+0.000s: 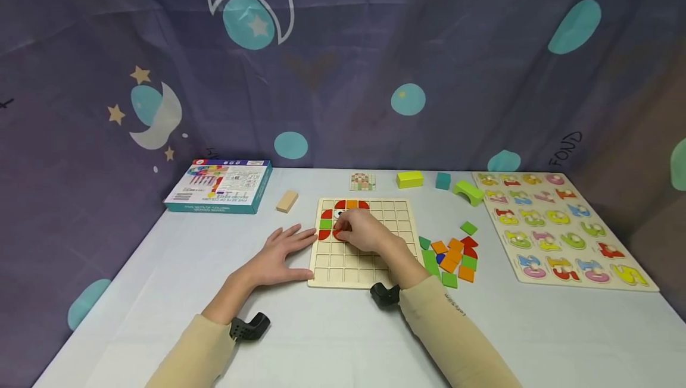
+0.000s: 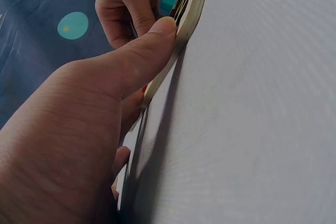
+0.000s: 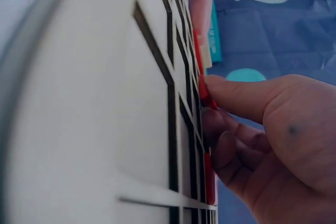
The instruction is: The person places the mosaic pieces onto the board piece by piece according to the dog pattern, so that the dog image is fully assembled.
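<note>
A square wooden grid board (image 1: 348, 266) lies flat on the table. Red, orange and green tiles fill some cells at its upper left, with a round eye on one tile (image 1: 338, 213). My right hand (image 1: 364, 231) is over the board and pinches a red tile (image 3: 205, 92) between thumb and fingers, low against the grid; the tile's underside is hidden. Along the board's left side my left hand (image 1: 280, 258) lies with fingers spread, its thumb (image 2: 157, 32) and fingertips touching the edge.
Loose coloured tiles (image 1: 450, 260) lie right of the board. A wooden number puzzle (image 1: 568, 236) is at far right. Behind are a small pattern card (image 1: 363, 182), a yellow block (image 1: 409, 180), a teal block (image 1: 442, 181), a green arch (image 1: 468, 191), a plain wooden block (image 1: 287, 201) and a box (image 1: 220, 187).
</note>
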A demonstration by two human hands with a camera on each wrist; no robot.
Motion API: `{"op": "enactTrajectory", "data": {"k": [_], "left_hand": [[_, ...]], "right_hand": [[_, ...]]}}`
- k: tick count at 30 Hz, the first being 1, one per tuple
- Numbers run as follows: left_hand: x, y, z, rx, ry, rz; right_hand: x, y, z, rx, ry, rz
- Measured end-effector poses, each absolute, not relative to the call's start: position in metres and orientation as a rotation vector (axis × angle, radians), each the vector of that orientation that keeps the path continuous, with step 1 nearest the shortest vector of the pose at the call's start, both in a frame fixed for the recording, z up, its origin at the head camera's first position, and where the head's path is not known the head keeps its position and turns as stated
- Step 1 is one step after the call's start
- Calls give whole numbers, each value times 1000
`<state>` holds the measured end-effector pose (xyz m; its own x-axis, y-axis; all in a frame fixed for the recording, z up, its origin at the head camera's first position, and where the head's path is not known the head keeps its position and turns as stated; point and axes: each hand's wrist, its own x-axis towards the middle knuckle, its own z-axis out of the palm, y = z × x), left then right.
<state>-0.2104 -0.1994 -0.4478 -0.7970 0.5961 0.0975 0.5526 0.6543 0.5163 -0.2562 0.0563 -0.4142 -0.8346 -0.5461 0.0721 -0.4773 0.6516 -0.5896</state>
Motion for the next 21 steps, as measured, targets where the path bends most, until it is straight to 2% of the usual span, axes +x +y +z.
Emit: {"op": "enactTrajectory", "data": {"k": [21], "left_hand": [[-210,-199,-449,961,2786,842]], "right_hand": [[-251,56,-416,-858,2793,-897]]}}
